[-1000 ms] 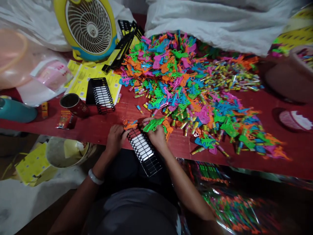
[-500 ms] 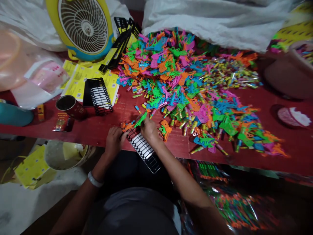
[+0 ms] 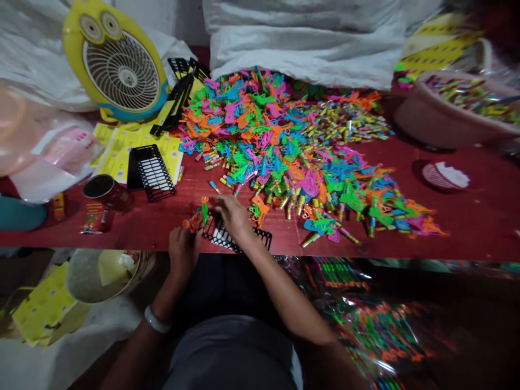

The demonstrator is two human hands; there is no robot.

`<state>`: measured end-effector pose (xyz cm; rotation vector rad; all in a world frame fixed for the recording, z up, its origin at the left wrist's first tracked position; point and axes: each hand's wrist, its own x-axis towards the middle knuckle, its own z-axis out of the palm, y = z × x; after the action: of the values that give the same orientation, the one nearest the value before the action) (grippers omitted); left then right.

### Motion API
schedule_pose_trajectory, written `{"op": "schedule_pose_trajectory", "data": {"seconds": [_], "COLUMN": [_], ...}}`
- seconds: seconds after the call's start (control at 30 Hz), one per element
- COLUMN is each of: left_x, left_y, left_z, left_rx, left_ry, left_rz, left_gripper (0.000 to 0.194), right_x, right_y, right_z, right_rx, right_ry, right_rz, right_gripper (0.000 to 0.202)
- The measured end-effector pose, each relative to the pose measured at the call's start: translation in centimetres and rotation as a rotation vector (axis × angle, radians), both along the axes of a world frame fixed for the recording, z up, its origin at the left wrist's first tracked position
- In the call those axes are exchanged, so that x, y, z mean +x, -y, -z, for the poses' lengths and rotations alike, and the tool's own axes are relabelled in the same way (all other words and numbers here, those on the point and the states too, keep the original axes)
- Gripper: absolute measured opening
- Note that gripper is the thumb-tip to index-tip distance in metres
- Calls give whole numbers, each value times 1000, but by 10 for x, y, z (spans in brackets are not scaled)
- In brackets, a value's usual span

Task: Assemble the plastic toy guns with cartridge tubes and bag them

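My left hand (image 3: 183,248) is closed at the left end of a black plastic rack (image 3: 263,237) with white slots, by the table's front edge. Small orange, blue and green plastic pieces (image 3: 197,218) stick up just above its fingers. Whether they are gripped or set in the rack, I cannot tell. Over the rack's middle is my right hand (image 3: 235,218), fingers apart and pointing left, a short way from the green piece; nothing shows in them. Right of this hand lies an orange toy piece (image 3: 260,208) with some green beside it.
A large heap of colourful plastic toy pieces (image 3: 260,124) covers the table's middle, with small printed tubes (image 3: 349,122) beside it. On the left stand a yellow fan (image 3: 125,76), a dark cup (image 3: 108,193) and a second black rack (image 3: 154,172). A pink tub (image 3: 447,119) is at right.
My right hand has let go of the green piece, which now stands by my left hand. The rack has turned to lie nearly along the table edge. The camera view has shifted.
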<state>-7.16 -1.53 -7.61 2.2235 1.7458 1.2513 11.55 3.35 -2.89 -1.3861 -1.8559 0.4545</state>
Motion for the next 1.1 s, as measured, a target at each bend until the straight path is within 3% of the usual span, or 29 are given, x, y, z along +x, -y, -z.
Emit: {"op": "schedule_pose_trajectory", "data": {"seconds": [0.13,0.23,0.3,0.4,0.53,0.73,1.0,1.1], "left_x": [2,0,-2,-4,-8,-8,-4,-4], "left_y": [5,4,3,2,3,6,9,5], "left_z": [-1,0,1,1,0,0,3,1], "left_rx": [-13,-7,-4,-10,-24,-56,-129,-171], "left_ry": [-5,-29,-46,-48,-32,-22,1,26], "left_rz": [-1,4,11,39,55,21,-48,-42], "left_gripper": [9,8,8,9,12,20,24,24], "right_x": [69,93,80,33,-17,-28,-49,-56], "right_y": [16,16,13,3,-14,-17,-8,-8], "right_z": [-13,-22,-22,-13,6,20,25,24], "right_rx": [87,78,38,-22,-81,-105,-129,-131], "right_ry": [89,109,36,-97,-156,-185,-228,-242], "right_rz": [255,221,65,-171,-295,-194,8,23], "right_gripper": [39,32,26,24,24,22,21,21]}}
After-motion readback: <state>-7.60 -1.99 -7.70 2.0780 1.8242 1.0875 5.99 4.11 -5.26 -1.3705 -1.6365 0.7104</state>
